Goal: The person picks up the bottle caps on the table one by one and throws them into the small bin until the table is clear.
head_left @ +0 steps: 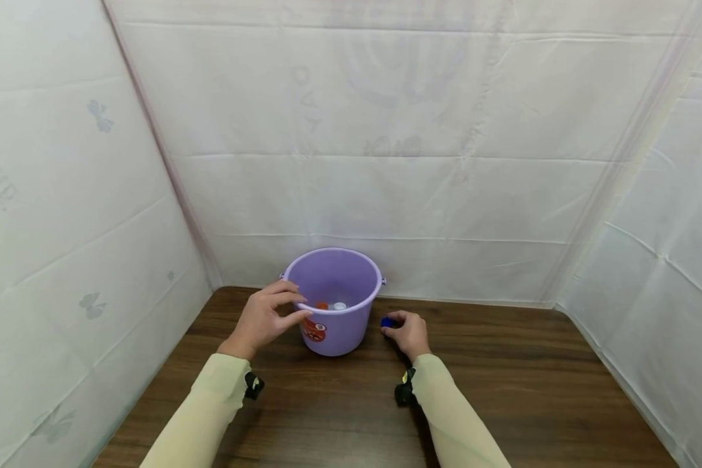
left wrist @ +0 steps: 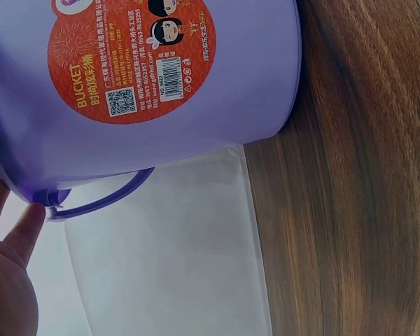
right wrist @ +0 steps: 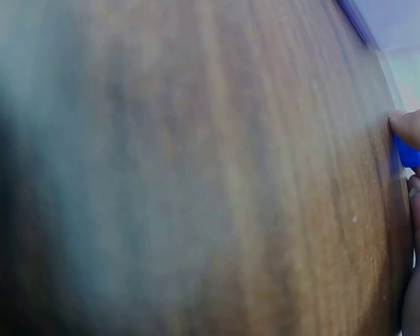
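Note:
A purple bucket [head_left: 351, 328] with a red label stands upright on the table. My left hand [head_left: 266, 318] holds its near left rim, fingers over the edge and thumb outside; the left wrist view shows the fingertips beside the handle joint. To the right of the bucket, my right hand [head_left: 408, 333] pinches a small blue cap [head_left: 388, 322] between thumb and fingers, low at the tabletop. The right wrist view shows only part of this blue cap [right wrist: 408, 152], and fingers hide the rest. Inside the bucket lie a white round piece [head_left: 340, 306] and an orange piece [head_left: 323, 305].
The brown wooden table [head_left: 503, 364] runs under both arms. White sheeting [head_left: 421, 195] rises directly behind the bucket and encloses the left and right sides. The bucket's purple handle [left wrist: 112, 199] hangs on its far side.

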Demonstrator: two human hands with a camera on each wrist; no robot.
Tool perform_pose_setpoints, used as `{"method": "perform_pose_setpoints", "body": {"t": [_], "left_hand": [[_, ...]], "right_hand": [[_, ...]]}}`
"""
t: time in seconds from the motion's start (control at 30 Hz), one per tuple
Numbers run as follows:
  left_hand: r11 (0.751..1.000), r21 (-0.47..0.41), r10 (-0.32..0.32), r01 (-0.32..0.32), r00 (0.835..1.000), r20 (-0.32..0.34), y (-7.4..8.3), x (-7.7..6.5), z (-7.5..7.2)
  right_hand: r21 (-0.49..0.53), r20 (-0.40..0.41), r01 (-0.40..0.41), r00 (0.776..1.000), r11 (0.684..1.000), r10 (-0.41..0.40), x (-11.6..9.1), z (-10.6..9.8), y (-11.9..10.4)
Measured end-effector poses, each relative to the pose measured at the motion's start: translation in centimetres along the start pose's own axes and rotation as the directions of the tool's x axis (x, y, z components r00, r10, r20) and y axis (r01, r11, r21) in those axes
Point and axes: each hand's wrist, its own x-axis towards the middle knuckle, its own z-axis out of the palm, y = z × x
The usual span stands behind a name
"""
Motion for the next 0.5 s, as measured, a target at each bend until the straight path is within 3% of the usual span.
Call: {"method": "perform_pose_setpoints", "body": {"t": [0.5], "left_hand": [[1.000, 0.000, -0.021, 0.021, 0.999, 0.023, -0.07, -0.18, -0.39]], "right_hand": [[-0.006, 0.009, -0.003, 1.000, 1.000, 0.003, -0.03, 0.40, 0.10]]}}
